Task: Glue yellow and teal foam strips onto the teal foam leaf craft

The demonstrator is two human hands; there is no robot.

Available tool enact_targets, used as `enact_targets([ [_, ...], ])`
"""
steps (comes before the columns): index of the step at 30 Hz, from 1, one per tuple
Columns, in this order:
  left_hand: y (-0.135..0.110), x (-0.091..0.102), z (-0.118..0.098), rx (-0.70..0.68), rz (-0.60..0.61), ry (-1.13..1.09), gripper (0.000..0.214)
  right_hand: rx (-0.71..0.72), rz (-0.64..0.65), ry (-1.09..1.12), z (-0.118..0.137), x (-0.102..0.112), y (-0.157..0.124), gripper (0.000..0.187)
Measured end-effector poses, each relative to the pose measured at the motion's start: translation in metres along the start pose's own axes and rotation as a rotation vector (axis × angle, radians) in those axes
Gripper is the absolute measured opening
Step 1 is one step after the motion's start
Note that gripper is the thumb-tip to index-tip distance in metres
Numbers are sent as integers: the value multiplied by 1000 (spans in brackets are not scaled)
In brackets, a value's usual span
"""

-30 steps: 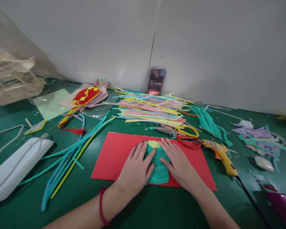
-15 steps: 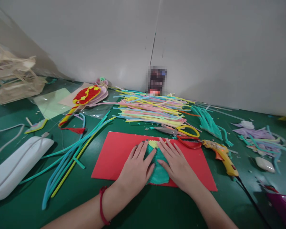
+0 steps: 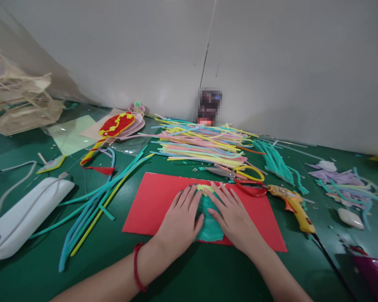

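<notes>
A teal woven piece (image 3: pixel 209 226) with a yellow top edge lies on a red sheet (image 3: pixel 151 197) on the green table. My left hand (image 3: pixel 180 218) lies flat on its left side, fingers stretched out. My right hand (image 3: pixel 231 216) presses flat on its right side, fingers spread toward the yellow edge. Both hands cover most of the piece. A red cord is round my left wrist.
Yellow-handled scissors (image 3: pixel 239 173) and red-handled scissors (image 3: pixel 250 188) lie just beyond the sheet. A yellow glue gun (image 3: pixel 291 203) rests to the right. A heap of coloured strips (image 3: pixel 201 144) lies behind, long teal strips (image 3: pixel 94 205) to the left, a white device (image 3: pixel 25 216) far left.
My two hands have drawn closer together over the teal piece, so less of it shows. The view has shifted slightly.
</notes>
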State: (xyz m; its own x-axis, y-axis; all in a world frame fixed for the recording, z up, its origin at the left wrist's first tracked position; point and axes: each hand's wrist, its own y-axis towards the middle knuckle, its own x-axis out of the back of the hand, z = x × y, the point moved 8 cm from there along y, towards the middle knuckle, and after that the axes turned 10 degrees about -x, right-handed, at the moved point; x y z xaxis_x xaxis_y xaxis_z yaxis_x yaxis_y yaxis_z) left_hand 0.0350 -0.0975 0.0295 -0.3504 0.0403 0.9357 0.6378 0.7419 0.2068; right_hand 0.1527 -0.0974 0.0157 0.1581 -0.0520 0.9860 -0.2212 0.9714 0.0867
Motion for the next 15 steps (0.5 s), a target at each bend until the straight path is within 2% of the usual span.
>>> enact_targets([
  [3,0,4,9,71,-62,-140,51,3,5,5,0,-1,0,50],
  [7,-3,12,28,227,-214,-337,39,-2,11,21,1,-1,0,51],
  [9,-4,17,36,279,-275,-368,37,-5,15,29,1,0,1,51],
  [12,-2,24,34,217,-285,-278,36,-8,17,43,1,1,1,51],
  [15,3,21,17,54,-176,-110,38,-12,21,50,1,1,1,51],
])
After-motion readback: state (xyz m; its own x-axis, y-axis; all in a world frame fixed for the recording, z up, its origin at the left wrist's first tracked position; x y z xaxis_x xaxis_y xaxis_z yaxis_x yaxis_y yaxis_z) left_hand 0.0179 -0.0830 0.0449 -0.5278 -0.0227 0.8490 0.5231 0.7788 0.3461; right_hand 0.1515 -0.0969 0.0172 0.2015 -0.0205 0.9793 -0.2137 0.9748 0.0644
